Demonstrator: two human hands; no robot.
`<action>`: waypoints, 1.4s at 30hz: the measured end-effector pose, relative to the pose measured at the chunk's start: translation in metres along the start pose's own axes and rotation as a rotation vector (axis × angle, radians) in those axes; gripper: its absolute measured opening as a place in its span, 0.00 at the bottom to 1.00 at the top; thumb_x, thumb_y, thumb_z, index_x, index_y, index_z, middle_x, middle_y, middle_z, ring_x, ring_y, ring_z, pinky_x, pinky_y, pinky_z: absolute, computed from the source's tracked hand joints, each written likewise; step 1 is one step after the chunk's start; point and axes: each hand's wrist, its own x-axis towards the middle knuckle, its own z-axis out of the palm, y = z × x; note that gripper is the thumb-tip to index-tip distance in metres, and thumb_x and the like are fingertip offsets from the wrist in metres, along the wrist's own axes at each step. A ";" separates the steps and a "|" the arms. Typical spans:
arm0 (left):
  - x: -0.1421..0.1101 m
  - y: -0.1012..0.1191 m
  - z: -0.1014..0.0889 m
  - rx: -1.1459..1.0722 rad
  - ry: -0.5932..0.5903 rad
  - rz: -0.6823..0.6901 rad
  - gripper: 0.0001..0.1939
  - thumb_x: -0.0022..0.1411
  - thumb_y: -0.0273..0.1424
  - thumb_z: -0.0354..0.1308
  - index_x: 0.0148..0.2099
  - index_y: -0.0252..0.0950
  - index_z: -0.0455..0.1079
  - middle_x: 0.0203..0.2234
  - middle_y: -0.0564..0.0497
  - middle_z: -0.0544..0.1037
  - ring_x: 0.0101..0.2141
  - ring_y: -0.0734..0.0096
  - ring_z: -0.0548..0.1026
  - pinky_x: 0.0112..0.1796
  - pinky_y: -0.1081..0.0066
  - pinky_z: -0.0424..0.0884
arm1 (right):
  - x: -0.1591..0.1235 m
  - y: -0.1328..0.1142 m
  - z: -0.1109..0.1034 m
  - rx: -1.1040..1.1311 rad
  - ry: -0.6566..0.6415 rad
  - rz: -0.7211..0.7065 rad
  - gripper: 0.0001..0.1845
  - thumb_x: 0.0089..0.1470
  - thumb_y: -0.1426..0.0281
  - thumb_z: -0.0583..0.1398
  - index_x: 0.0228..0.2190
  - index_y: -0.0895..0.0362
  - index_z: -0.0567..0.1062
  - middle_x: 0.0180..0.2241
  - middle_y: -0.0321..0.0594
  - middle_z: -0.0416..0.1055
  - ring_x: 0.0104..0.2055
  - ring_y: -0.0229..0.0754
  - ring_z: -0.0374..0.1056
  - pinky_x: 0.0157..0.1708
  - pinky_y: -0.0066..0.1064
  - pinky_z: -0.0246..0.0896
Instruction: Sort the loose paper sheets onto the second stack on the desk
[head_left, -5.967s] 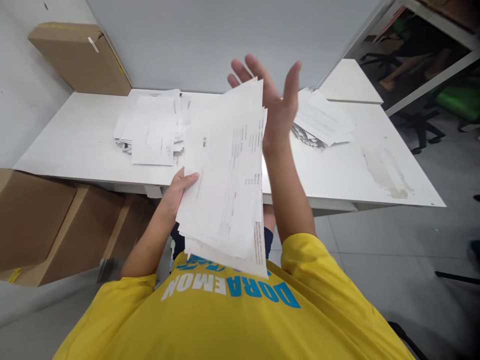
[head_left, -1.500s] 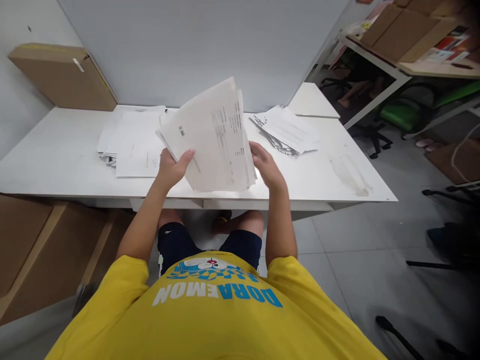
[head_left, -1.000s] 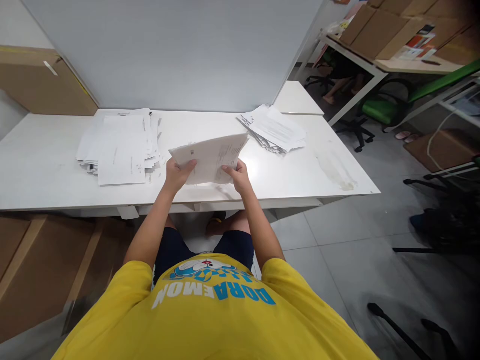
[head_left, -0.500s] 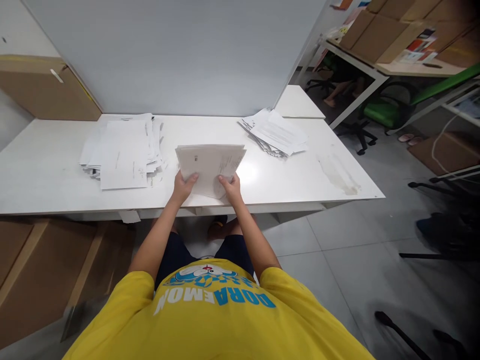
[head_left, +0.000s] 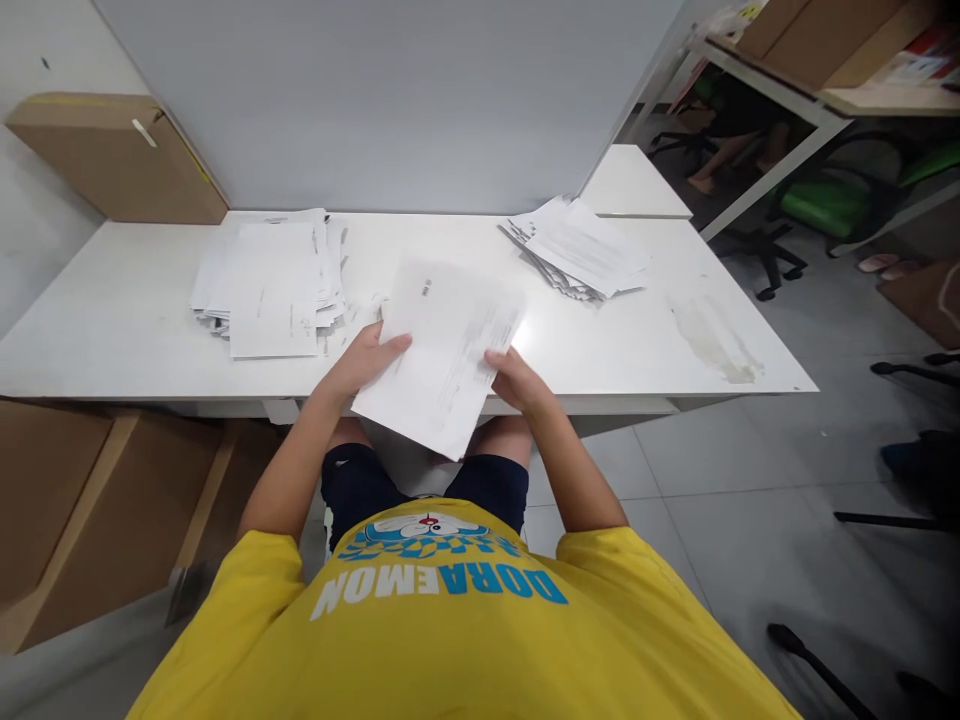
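Between my two hands is a bundle of printed white paper sheets [head_left: 442,355], tilted and partly past the front edge of the table. My left hand [head_left: 369,360] grips its left side, the thumb lying on top. On the right side my right hand [head_left: 516,378] pinches the sheets, thumb uppermost. The fingers beneath the paper are hidden, and I cannot tell how many sheets there are. A messy paper stack [head_left: 274,285] lies on the table to the left of my hands. Another fanned-out paper pile [head_left: 581,250] rests to the right, farther back.
The white table [head_left: 600,350] stands against a grey partition panel [head_left: 390,100]. A cardboard box [head_left: 127,160] leans at the back left. Open cardboard boxes [head_left: 142,500] sit below on the left. At the right are a green chair [head_left: 825,205] and another person's legs [head_left: 724,160].
The bundle has gone from nearly upright to lying flatter and rotated, its lower corner closer to me. My hands have spread apart along its sides. The view has shifted slightly.
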 end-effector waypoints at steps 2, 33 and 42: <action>0.004 0.004 -0.002 0.059 -0.160 -0.046 0.22 0.58 0.48 0.64 0.47 0.38 0.76 0.39 0.43 0.82 0.36 0.53 0.82 0.34 0.60 0.80 | -0.022 0.025 0.005 -0.002 -0.023 0.113 0.24 0.39 0.63 0.74 0.37 0.57 0.75 0.26 0.38 0.76 0.27 0.44 0.72 0.27 0.37 0.72; 0.025 -0.062 -0.005 0.503 0.296 -0.016 0.14 0.62 0.23 0.53 0.49 0.33 0.70 0.47 0.41 0.77 0.44 0.60 0.75 0.48 0.63 0.70 | -0.012 0.119 0.071 0.115 0.582 -0.044 0.33 0.40 0.64 0.67 0.50 0.57 0.71 0.42 0.43 0.77 0.26 0.41 0.71 0.22 0.35 0.74; 0.028 -0.066 0.001 0.588 0.352 0.111 0.18 0.64 0.24 0.49 0.55 0.32 0.69 0.50 0.38 0.74 0.48 0.58 0.75 0.51 0.59 0.71 | -0.015 0.115 0.055 -0.077 0.636 -0.039 0.31 0.44 0.62 0.64 0.49 0.62 0.70 0.36 0.43 0.77 0.24 0.42 0.72 0.23 0.36 0.74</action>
